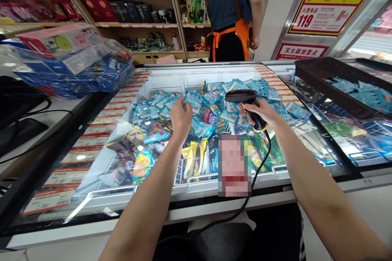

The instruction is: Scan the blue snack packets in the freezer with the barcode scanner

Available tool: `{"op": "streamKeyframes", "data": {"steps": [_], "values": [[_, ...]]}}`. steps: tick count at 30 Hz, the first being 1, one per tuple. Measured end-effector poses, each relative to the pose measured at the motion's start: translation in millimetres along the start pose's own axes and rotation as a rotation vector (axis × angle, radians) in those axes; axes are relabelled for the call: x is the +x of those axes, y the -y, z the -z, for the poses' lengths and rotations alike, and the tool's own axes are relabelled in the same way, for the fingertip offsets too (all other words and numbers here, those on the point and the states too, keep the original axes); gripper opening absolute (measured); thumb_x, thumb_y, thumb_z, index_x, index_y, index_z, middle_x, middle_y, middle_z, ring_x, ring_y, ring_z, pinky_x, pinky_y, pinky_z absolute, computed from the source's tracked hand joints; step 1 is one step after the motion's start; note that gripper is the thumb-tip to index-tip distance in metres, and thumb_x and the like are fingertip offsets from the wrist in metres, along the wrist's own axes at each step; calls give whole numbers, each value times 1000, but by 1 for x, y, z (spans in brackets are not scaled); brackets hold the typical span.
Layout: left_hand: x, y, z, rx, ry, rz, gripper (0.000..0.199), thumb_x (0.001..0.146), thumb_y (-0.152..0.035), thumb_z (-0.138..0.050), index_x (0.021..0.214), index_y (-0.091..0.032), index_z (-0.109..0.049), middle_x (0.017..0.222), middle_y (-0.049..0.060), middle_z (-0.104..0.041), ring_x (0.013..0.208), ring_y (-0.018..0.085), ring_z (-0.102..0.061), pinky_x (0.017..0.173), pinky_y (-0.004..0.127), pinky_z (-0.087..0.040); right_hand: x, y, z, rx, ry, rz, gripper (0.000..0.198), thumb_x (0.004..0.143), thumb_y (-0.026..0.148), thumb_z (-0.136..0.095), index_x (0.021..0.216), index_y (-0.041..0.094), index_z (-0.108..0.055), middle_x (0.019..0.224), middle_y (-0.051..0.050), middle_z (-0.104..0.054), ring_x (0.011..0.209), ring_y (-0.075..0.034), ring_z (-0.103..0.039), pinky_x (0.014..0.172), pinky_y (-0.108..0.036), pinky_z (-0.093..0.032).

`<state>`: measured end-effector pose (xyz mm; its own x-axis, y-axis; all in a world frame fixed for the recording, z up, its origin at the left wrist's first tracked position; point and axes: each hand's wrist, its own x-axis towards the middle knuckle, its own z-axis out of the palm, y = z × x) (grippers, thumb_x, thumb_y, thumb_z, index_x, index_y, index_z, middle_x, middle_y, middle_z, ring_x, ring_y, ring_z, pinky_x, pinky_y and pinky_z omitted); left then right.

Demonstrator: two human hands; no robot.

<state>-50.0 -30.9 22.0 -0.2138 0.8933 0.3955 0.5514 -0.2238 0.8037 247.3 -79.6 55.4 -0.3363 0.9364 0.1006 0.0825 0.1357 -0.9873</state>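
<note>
My left hand (181,116) pinches a small blue packet (193,101) by its edge above the glass top of a freezer. In my right hand (260,112) is a black handheld barcode scanner (241,96) with yellow trim, its head turned left toward the packet. A black cable (266,159) runs from the scanner's handle down over the freezer's front edge. Many similar blue packets (231,116) lie loosely spread on the glass around both hands. Beneath the glass, yellow-wrapped ice creams (191,159) and other frozen goods show.
At right, a dark brown basket (337,100) holds more blue packets. Plastic-wrapped boxes (70,61) are stacked at left. Beyond the freezer, a person in an orange apron (232,38) stands facing shelves (134,24) of boxed goods. A pixelated patch hides part of the front.
</note>
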Motion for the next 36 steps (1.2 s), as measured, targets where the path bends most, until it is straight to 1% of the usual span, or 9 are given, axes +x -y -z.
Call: {"op": "streamKeyframes", "data": {"steps": [4, 7, 10, 14, 20, 25, 28, 32, 36], "values": [[2, -3, 24, 389, -25, -20, 31, 80, -26, -49, 105, -16, -65, 95, 15, -65, 100, 33, -59, 95, 49, -42, 0, -1, 1, 3, 4, 4, 35, 80, 49, -65, 92, 17, -58, 79, -7, -70, 41, -11, -53, 42, -26, -43], [-5, -5, 26, 568, -76, -141, 40, 84, -33, -49, 118, -17, -62, 124, 19, -56, 119, 37, -49, 101, 55, -35, 0, -2, 2, 11, 4, 1, 36, 79, 49, -66, 93, 17, -58, 81, -7, -70, 41, -11, -53, 41, -26, -43], [-13, -5, 16, 689, 70, -308, 47, 90, -40, -42, 132, -25, -52, 142, 12, -46, 132, 33, -38, 110, 57, -21, 1, -3, 4, 27, 6, -8, 37, 79, 50, -68, 92, 16, -59, 79, -8, -71, 41, -10, -53, 41, -26, -43], [-16, 6, 6, 761, 240, -321, 44, 95, -37, -31, 133, -29, -52, 142, 7, -49, 139, 28, -32, 114, 59, -9, 2, -6, 6, 36, -14, -19, 35, 78, 49, -68, 87, 15, -60, 78, -8, -71, 41, -11, -54, 40, -25, -43], [-3, 25, 16, 803, 175, -240, 46, 93, -23, -30, 132, -24, -54, 147, 11, -43, 143, 29, -25, 113, 64, -2, 2, -11, 10, 93, -37, -39, 35, 80, 48, -66, 94, 16, -62, 81, -8, -71, 42, -11, -54, 40, -25, -43], [-1, 20, 9, 728, 144, -325, 47, 92, -20, -31, 134, -24, -50, 149, 10, -41, 145, 25, -20, 115, 59, 4, 5, -15, 15, 144, -32, -35, 34, 81, 47, -65, 94, 16, -61, 77, -8, -71, 41, -11, -54, 39, -25, -42], [2, 15, -5, 634, 172, -366, 45, 95, -25, -29, 135, -24, -49, 144, 9, -47, 142, 24, -28, 117, 57, -2, 6, -18, 17, 155, -36, -46, 34, 81, 47, -65, 95, 16, -61, 78, -8, -71, 41, -11, -55, 38, -24, -41], [19, 16, -25, 490, 278, -382, 43, 95, -28, -29, 132, -22, -52, 139, 9, -52, 132, 25, -44, 115, 53, -21, 8, -21, 19, 168, -58, -50, 36, 80, 48, -65, 96, 16, -61, 80, -8, -71, 41, -11, -55, 38, -24, -41], [49, 17, -48, 365, 380, -438, 44, 94, -27, -32, 132, -15, -52, 138, 10, -53, 130, 22, -47, 109, 38, -36, 8, -20, 19, 172, -52, -46, 38, 81, 49, -64, 97, 15, -61, 80, -9, -71, 41, -11, -54, 38, -25, -42]]}}
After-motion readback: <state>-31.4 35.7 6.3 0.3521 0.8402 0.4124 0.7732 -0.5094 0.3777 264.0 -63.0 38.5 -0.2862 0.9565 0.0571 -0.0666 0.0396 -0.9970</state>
